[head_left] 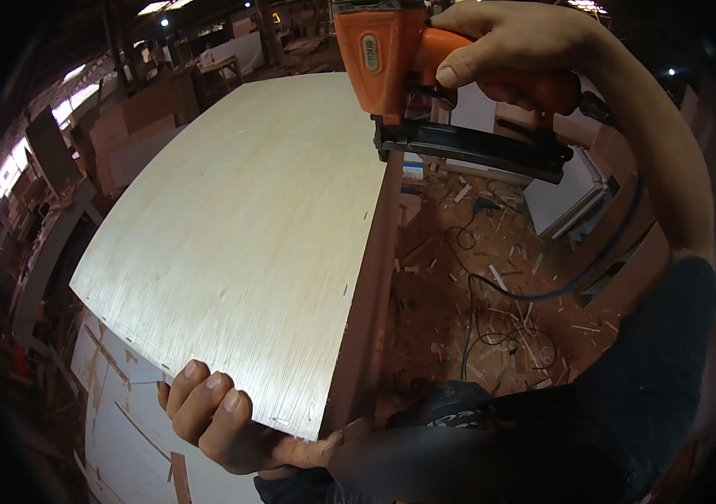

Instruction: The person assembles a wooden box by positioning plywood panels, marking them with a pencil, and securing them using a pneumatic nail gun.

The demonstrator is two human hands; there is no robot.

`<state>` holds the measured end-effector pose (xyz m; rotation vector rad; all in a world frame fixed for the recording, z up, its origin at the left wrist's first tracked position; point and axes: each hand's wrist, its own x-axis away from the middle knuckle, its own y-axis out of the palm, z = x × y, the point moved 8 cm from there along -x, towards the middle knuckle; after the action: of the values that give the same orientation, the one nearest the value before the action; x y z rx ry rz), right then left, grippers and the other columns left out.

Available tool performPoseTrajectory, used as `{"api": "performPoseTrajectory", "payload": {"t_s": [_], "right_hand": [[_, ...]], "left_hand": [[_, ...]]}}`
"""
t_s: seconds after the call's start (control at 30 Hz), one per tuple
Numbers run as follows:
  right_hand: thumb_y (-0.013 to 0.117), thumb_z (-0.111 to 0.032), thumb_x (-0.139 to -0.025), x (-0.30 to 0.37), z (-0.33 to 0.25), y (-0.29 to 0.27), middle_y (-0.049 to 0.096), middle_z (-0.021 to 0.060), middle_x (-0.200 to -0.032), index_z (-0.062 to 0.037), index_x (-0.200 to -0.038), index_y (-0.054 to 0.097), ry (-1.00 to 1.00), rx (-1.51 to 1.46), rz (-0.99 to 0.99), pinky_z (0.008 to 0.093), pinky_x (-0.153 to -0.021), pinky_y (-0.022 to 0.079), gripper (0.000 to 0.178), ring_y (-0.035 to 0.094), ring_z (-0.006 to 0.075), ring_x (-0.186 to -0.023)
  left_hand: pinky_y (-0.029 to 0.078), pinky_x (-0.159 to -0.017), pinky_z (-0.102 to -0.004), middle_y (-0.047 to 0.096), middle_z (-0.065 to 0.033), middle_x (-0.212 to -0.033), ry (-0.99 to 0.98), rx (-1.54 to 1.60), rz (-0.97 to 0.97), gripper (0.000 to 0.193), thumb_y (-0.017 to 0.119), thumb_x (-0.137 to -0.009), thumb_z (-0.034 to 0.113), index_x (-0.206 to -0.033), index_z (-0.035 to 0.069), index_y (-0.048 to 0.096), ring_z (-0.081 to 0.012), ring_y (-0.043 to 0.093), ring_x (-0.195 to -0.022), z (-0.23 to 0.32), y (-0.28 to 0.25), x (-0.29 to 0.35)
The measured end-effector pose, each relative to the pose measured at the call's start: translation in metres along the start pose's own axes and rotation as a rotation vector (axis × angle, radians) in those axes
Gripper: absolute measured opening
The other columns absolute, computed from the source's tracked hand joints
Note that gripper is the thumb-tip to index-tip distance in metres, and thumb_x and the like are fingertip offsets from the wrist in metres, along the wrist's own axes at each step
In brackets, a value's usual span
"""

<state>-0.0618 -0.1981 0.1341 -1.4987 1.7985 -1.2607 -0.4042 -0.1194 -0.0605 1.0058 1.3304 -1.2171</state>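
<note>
My right hand (513,42) is wrapped around the handle of an orange pneumatic staple gun (379,71) with a long black magazine. Its nose meets the right edge of a pale plywood panel (232,227), toward the far end. Several staples show along that edge and along the near edge. At the panel's near right corner, my left hand (215,416) grips the near edge, fingers curled over the top and thumb at the corner. Below the right edge, a reddish-brown side (366,336) runs down.
A blue-black hose (534,296) and thin black cables cross the floor (425,302), which is strewn with wood scraps. White panels (563,197) lean on the right. At lower left lies a white board (135,437) with wooden strips on it. Stacked boards (144,126) stand farther back.
</note>
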Motion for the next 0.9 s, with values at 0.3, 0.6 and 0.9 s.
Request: {"api": "performPoseTrajectory", "payload": {"t_s": [0.3,0.6,0.9], "right_hand": [[0.074,-0.044,-0.093,-0.012,0.005,-0.009,0.064,0.0052,-0.074,-0.0002,-0.105,0.06,-0.024,0.08,0.005,0.03,-0.053,0.051,0.048,0.064,0.0148,-0.062],[0.073,-0.039,-0.093,-0.027,0.025,-0.025,0.065,0.0058,-0.074,-0.0002,-0.101,0.061,-0.001,0.06,0.018,0.0304,-0.053,0.051,0.042,0.064,0.015,-0.061],[0.073,-0.037,-0.093,-0.067,0.084,-0.062,0.064,0.0061,-0.071,-0.001,-0.097,0.062,0.088,0.103,0.098,0.0327,-0.052,0.051,0.038,0.063,0.0166,-0.059]], "left_hand": [[0.041,-0.115,-0.0521,0.055,-0.0079,-0.114,-0.019,-0.051,-0.004,0.079,0.048,-0.084,0.084,-0.12,0.014,0.052,-0.0292,0.057,-0.125,-0.003,0.0,0.005],[0.037,-0.116,-0.0549,0.053,-0.0078,-0.114,-0.051,-0.135,-0.012,0.075,0.044,-0.086,0.082,-0.118,0.014,0.049,-0.0273,0.056,-0.125,0.007,0.001,-0.001],[0.041,-0.114,-0.0528,0.054,-0.0094,-0.118,-0.004,-0.113,-0.061,0.07,0.042,-0.091,0.075,-0.124,0.013,0.049,-0.0277,0.057,-0.125,0.005,-0.002,-0.001]]}}
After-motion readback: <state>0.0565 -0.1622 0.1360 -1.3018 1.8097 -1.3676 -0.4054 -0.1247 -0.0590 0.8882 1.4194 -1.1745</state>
